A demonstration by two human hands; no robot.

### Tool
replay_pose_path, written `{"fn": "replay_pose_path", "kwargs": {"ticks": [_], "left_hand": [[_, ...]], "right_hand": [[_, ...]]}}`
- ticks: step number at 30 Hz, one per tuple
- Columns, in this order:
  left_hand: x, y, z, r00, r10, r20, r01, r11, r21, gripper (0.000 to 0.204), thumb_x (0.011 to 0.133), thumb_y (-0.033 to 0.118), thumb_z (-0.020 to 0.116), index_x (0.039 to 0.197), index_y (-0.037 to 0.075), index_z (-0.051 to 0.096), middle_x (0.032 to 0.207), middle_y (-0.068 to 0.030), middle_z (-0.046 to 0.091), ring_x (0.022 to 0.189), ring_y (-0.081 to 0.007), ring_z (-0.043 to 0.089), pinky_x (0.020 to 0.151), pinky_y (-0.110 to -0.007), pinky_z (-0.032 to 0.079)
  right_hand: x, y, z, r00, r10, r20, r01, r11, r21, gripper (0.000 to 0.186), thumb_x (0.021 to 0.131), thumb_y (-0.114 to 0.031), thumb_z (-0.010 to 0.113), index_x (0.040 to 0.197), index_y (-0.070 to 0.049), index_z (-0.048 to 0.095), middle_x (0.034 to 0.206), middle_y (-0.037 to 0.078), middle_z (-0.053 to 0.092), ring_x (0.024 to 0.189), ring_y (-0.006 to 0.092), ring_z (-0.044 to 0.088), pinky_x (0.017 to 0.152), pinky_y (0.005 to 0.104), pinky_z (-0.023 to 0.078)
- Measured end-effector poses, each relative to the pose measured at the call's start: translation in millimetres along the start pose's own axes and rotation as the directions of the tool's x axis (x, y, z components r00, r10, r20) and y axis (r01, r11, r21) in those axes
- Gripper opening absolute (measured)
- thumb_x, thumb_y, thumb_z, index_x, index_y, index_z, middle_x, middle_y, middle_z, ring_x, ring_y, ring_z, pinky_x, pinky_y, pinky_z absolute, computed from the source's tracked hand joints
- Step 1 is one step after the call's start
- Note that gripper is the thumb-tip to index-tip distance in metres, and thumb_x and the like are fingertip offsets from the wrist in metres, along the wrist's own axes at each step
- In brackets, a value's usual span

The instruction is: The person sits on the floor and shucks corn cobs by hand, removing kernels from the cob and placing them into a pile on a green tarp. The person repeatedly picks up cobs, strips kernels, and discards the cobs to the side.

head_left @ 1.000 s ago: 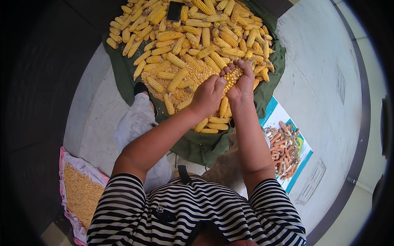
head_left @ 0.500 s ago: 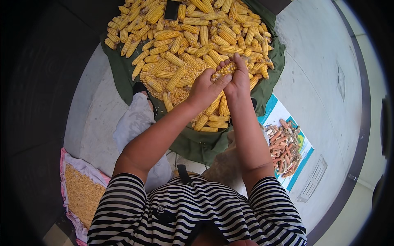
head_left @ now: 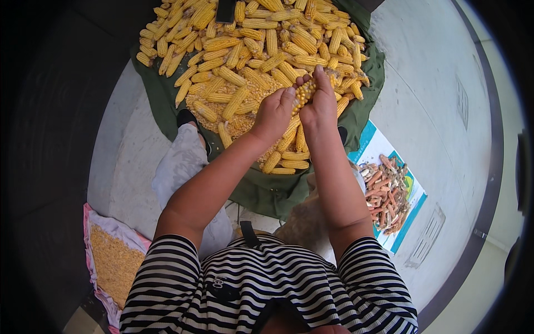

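Head view — one ear of yellow corn (head_left: 302, 100), held between both hands above the near part of the heap. Left hand (head_left: 273, 114): fingers closed on the ear's lower end (tips hidden). Right hand (head_left: 320, 104): fingers curled round its upper part, thumb raised. Beneath: heaped corn ears (head_left: 272, 42) and loose kernels (head_left: 240, 127) on green cloth (head_left: 267, 192); dark phone (head_left: 225, 10) on the far side. Right: bare cobs (head_left: 388, 195) on a blue-and-white sheet (head_left: 406, 224).
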State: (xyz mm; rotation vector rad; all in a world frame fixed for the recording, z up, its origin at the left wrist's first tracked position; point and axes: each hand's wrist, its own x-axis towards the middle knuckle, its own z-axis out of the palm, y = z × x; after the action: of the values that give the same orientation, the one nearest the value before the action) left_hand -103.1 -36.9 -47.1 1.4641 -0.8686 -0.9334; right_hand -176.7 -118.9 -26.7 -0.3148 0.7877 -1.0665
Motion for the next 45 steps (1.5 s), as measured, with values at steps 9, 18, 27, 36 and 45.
{"fn": "replay_pose_path", "kwargs": {"ticks": [9, 18, 27, 36, 45], "left_hand": [[4.9, -1.9, -0.7, 0.992, -0.054, 0.11, 0.051, 0.998, 0.028, 0.03, 0.099, 0.03, 0.05, 0.086, 0.003, 0.055, 0.079, -0.0009, 0.052, 0.068, -0.0063, 0.047, 0.051, -0.026, 0.04], [-5.6, 14.1, 1.5, 0.962, -0.246, 0.122, 0.272, 0.913, -0.303, 0.034, 0.097, 0.04, 0.048, 0.1, 0.008, 0.057, 0.081, 0.0021, 0.051, 0.071, -0.0065, 0.046, 0.056, -0.022, 0.042], [4.5, -6.8, 5.1, 0.985, 0.169, 0.026, -0.17, 0.984, 0.046, 0.029, 0.104, 0.026, 0.042, 0.099, 0.001, 0.057, 0.077, 0.0016, 0.05, 0.066, -0.0037, 0.042, 0.056, -0.021, 0.039], [16.1, 9.6, 5.9, 0.881, -0.46, 0.114, 0.445, 0.721, -0.531, 0.029, 0.1, 0.032, 0.044, 0.093, 0.006, 0.053, 0.073, -0.0014, 0.053, 0.049, -0.0077, 0.043, 0.038, -0.022, 0.028], [3.2, 14.7, 11.6, 0.982, -0.128, 0.139, 0.167, 0.934, -0.317, 0.029, 0.101, 0.033, 0.048, 0.098, 0.005, 0.056, 0.081, -0.0003, 0.054, 0.06, -0.0056, 0.047, 0.046, -0.02, 0.035]], "right_hand": [[9.1, -0.1, -6.9, 1.0, 0.016, -0.021, -0.016, 1.0, -0.01, 0.021, 0.09, -0.02, 0.067, 0.098, -0.007, 0.053, 0.082, 0.007, 0.057, 0.07, 0.0194, 0.057, 0.059, 0.0332, 0.05], [10.3, -8.8, -5.4, 0.998, 0.025, -0.063, -0.024, 1.0, 0.007, 0.022, 0.09, -0.02, 0.066, 0.099, -0.005, 0.053, 0.076, 0.008, 0.056, 0.068, 0.0213, 0.058, 0.056, 0.0353, 0.05], [22.5, -10.1, -7.9, 0.995, 0.074, -0.065, -0.075, 0.997, -0.005, 0.016, 0.089, -0.015, 0.067, 0.089, -0.002, 0.057, 0.08, 0.008, 0.058, 0.072, 0.0223, 0.059, 0.066, 0.0346, 0.052], [22.9, -9.7, -7.9, 0.999, 0.013, -0.036, -0.012, 0.999, 0.049, 0.013, 0.088, -0.012, 0.065, 0.088, -0.003, 0.056, 0.078, 0.009, 0.058, 0.073, 0.022, 0.06, 0.065, 0.038, 0.052], [28.1, -24.1, -14.5, 0.998, 0.009, -0.057, -0.001, 0.992, 0.13, 0.012, 0.089, -0.015, 0.062, 0.09, -0.005, 0.056, 0.081, 0.008, 0.058, 0.076, 0.023, 0.06, 0.069, 0.0416, 0.053]]}}
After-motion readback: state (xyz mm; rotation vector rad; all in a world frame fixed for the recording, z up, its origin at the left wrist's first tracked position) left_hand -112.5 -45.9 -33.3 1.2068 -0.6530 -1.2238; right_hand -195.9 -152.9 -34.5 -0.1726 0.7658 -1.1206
